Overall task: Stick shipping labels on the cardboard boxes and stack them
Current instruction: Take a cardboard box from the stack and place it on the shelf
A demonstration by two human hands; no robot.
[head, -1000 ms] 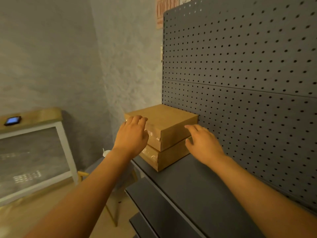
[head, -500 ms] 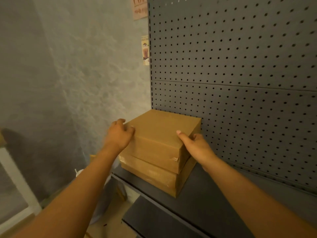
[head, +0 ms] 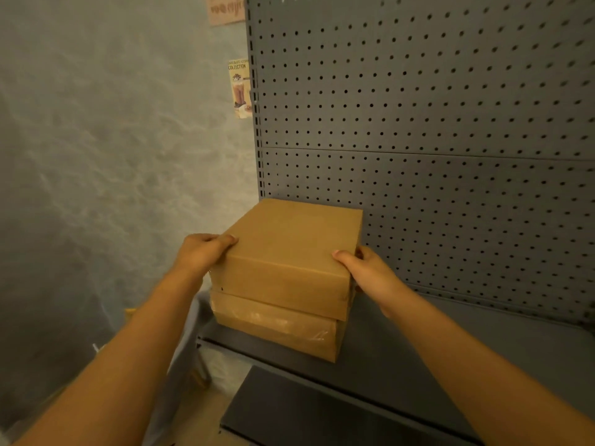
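I grip the plain brown cardboard top box (head: pixel 289 255) with both hands, left hand (head: pixel 203 252) on its left edge, right hand (head: pixel 363 268) on its right. It sits on a taped brown cardboard lower box (head: pixel 277 326) on the dark grey metal shelf (head: pixel 402 358). Behind stands grey pegboard (head: pixel 418 107); a small wall poster (head: pixel 240 88) reads "COLLECTION".

Tan-brown cardboard boxes (head: pixel 289 252); dark grey shelf (head: pixel 402 365); grey pegboard (head: pixel 418 107) dotted with black holes; mottled blue-grey wall (head: pixel 112 140).
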